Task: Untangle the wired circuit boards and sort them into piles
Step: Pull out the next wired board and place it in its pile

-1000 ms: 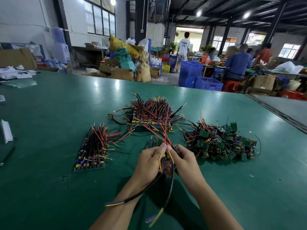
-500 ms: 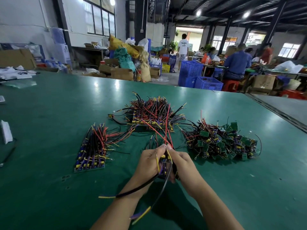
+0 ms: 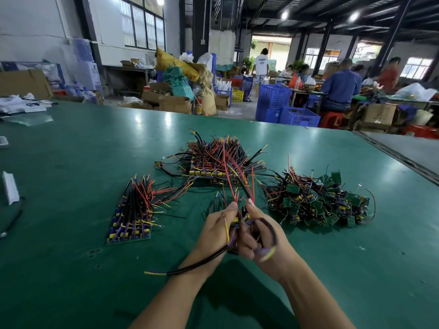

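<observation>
My left hand (image 3: 217, 230) and my right hand (image 3: 262, 236) meet over the green table (image 3: 71, 186) and both grip one small wired circuit board (image 3: 240, 222) between them. Its red wires rise toward the back pile; a black wire with a yellow tip (image 3: 190, 269) trails down left past my left wrist, and another wire loops over my right hand. A neat row of boards (image 3: 133, 214) lies at the left. A tidy stack with many wires (image 3: 218, 165) sits behind my hands. A tangled heap of green boards (image 3: 318, 200) lies at the right.
A white strip (image 3: 10, 187) and a dark cable (image 3: 11, 222) lie at the table's left edge. A seam and a grey table (image 3: 408, 148) run along the right. Blue crates (image 3: 285, 108), cardboard boxes and people working stand beyond the far edge.
The wire that hung below my hands has swung up and now loops over my right hand. The black wire with the yellow tip stays trailing left.
</observation>
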The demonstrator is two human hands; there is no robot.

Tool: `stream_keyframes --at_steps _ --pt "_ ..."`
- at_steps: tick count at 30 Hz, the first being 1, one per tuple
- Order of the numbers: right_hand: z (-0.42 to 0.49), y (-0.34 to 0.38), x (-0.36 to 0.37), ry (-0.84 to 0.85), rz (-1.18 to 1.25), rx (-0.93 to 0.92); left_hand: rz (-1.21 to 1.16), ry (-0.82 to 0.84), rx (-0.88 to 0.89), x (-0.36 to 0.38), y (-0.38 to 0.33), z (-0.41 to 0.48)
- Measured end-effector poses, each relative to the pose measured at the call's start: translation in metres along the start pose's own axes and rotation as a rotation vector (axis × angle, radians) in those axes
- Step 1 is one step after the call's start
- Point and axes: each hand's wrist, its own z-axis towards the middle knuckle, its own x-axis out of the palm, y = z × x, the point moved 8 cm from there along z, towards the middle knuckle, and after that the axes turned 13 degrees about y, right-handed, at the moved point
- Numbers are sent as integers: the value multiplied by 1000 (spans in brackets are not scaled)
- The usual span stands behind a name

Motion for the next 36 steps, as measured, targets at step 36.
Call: stream_keyframes --at_steps 36 --pt "-1 0 -39 -286 -12 -2 548 -57 216 -15 -13 -3"
